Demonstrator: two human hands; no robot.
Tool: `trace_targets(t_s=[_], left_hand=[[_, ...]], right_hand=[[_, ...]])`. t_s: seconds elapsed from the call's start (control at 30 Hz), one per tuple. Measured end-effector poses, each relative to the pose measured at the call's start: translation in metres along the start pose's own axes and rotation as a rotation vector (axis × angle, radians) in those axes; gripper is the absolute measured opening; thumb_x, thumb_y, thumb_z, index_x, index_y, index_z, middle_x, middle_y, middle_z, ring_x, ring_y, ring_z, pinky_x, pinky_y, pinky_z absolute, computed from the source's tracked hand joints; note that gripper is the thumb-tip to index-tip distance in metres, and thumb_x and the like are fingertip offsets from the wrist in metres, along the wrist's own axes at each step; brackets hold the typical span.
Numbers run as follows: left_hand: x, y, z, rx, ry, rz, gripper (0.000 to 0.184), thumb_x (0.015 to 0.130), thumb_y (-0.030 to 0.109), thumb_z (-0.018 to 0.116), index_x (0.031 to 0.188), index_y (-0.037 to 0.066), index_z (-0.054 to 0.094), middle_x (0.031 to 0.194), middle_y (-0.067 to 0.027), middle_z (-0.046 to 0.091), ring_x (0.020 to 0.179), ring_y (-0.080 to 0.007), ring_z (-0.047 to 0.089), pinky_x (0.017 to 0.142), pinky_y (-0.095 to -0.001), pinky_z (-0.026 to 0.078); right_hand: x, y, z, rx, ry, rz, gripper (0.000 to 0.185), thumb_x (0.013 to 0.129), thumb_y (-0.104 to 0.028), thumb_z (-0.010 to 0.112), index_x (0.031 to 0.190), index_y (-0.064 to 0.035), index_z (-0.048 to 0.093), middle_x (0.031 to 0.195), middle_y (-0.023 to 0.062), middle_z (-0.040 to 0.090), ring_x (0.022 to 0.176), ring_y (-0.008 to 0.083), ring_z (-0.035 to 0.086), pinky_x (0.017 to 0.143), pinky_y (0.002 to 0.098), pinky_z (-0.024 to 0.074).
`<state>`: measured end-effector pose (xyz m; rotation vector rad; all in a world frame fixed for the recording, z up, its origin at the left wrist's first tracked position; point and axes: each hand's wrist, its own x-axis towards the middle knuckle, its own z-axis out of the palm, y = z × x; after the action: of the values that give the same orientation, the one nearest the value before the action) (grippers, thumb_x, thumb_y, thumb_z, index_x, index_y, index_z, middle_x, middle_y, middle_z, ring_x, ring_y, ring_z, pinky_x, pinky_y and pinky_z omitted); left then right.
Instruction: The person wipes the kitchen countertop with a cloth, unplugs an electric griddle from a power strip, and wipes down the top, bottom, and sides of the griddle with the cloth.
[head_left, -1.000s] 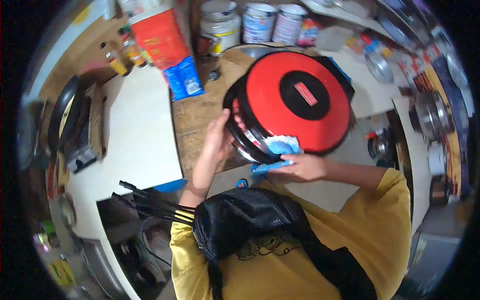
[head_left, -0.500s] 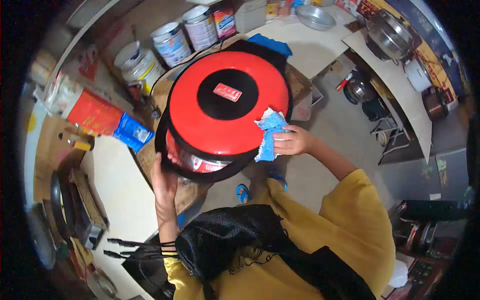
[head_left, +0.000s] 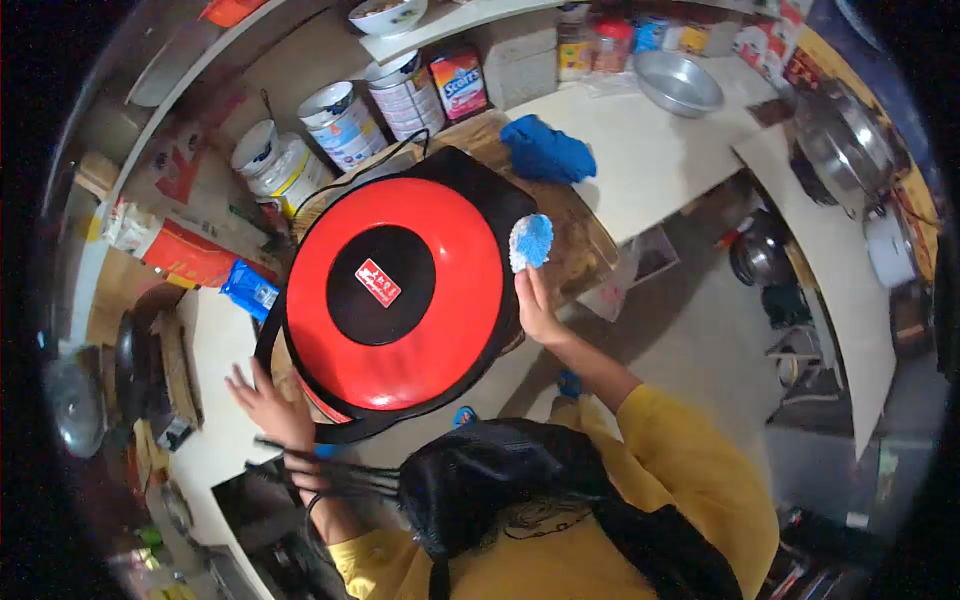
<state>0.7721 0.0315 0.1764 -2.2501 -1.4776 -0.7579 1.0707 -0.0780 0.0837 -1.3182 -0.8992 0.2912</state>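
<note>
A round red-and-black electric pan [head_left: 455,265] lies in front of me, with a small red label at the black centre of its face. A black rim and a loop-shaped part stick out around it. My right hand [head_left: 540,308] is closed on a blue-and-white cloth [head_left: 531,243], held against the pan's right edge. My left hand [head_left: 272,408] is at the pan's lower left side, fingers spread and holding nothing; whether it touches the black loop I cannot tell. What lies beneath the pan is mostly hidden.
The pan rests on a worn wooden board [head_left: 585,245] with a crumpled blue cloth [head_left: 548,150] behind it. Several cans, including a white-blue can [head_left: 345,125], line the wall. A metal bowl [head_left: 678,84] stands on the back counter. A red-and-blue packet [head_left: 248,290] is at left.
My left hand has come off the black rim and opened. My right hand with the cloth has moved up along the pan's right edge. The pan now lies lower and flatter in view.
</note>
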Motion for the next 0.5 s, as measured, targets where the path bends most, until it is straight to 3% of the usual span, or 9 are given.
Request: trace_targets(t_s=[0.03, 0.1, 0.17, 0.27, 0.37, 0.43, 0.5], left_hand=[[0.004, 0.015, -0.001, 0.054, 0.005, 0.057, 0.05, 0.067, 0.024, 0.053, 0.11, 0.003, 0.036, 0.115, -0.0192, 0.029, 0.105, -0.0367, 0.027, 0.086, -0.0455, 0.022], [0.014, 0.065, -0.014, -0.002, -0.278, 0.152, 0.056, 0.067, 0.03, 0.051, 0.113, 0.006, 0.032, 0.12, -0.0182, 0.024, 0.111, -0.0342, 0.02, 0.088, -0.0446, 0.019], [0.012, 0.091, 0.002, -0.124, -0.482, 0.08, 0.057, 0.067, 0.032, 0.049, 0.116, 0.008, 0.03, 0.123, -0.0144, 0.021, 0.115, -0.0307, 0.015, 0.09, -0.0438, 0.015], [0.013, 0.088, 0.004, -0.171, -0.494, 0.062, 0.057, 0.068, 0.032, 0.046, 0.118, 0.009, 0.028, 0.125, -0.0113, 0.019, 0.116, -0.0285, 0.013, 0.091, -0.0434, 0.013], [0.015, 0.088, 0.004, -0.155, -0.51, 0.082, 0.059, 0.068, 0.034, 0.046, 0.117, 0.007, 0.028, 0.124, -0.0118, 0.019, 0.115, -0.0299, 0.014, 0.091, -0.0437, 0.013], [0.015, 0.089, 0.005, -0.166, -0.504, 0.088, 0.061, 0.067, 0.037, 0.046, 0.117, 0.006, 0.029, 0.124, -0.0131, 0.02, 0.115, -0.0313, 0.015, 0.091, -0.0441, 0.013], [0.016, 0.091, 0.005, -0.179, -0.5, 0.1, 0.063, 0.067, 0.04, 0.045, 0.116, 0.005, 0.029, 0.124, -0.0143, 0.02, 0.114, -0.0326, 0.016, 0.09, -0.0446, 0.014]], right_hand=[[0.007, 0.003, 0.002, 0.144, -0.004, 0.112, 0.036, 0.082, -0.015, 0.031, 0.113, 0.0027, 0.029, 0.116, 0.0151, 0.03, 0.109, 0.0244, 0.027, 0.09, 0.0307, 0.0192], [0.023, 0.007, 0.006, 0.227, 0.05, 0.178, 0.036, 0.082, -0.018, 0.032, 0.111, 0.0024, 0.031, 0.115, 0.014, 0.032, 0.108, 0.0228, 0.029, 0.09, 0.0298, 0.0203], [0.038, 0.011, 0.006, 0.274, 0.084, 0.213, 0.036, 0.082, -0.021, 0.032, 0.11, 0.0021, 0.033, 0.114, 0.0129, 0.034, 0.107, 0.0211, 0.031, 0.089, 0.0289, 0.0213], [0.066, 0.02, -0.006, 0.362, 0.046, 0.28, 0.038, 0.082, -0.025, 0.033, 0.108, 0.0016, 0.037, 0.113, 0.0113, 0.037, 0.105, 0.0186, 0.033, 0.089, 0.0276, 0.0229], [0.1, 0.031, -0.023, 0.576, -0.149, 0.448, 0.04, 0.082, -0.029, 0.033, 0.106, 0.001, 0.04, 0.111, 0.0097, 0.04, 0.103, 0.0161, 0.036, 0.088, 0.0262, 0.0245], [0.118, 0.032, -0.03, 0.86, -0.321, 0.683, 0.043, 0.08, -0.034, 0.036, 0.104, 0.0006, 0.042, 0.1, 0.0075, 0.048, 0.092, 0.014, 0.046, 0.08, 0.026, 0.034], [0.132, 0.04, -0.024, 0.986, -0.389, 0.704, 0.043, 0.079, -0.036, 0.036, 0.104, -0.0015, 0.043, 0.099, 0.007, 0.049, 0.089, 0.0128, 0.047, 0.078, 0.0263, 0.0362]])
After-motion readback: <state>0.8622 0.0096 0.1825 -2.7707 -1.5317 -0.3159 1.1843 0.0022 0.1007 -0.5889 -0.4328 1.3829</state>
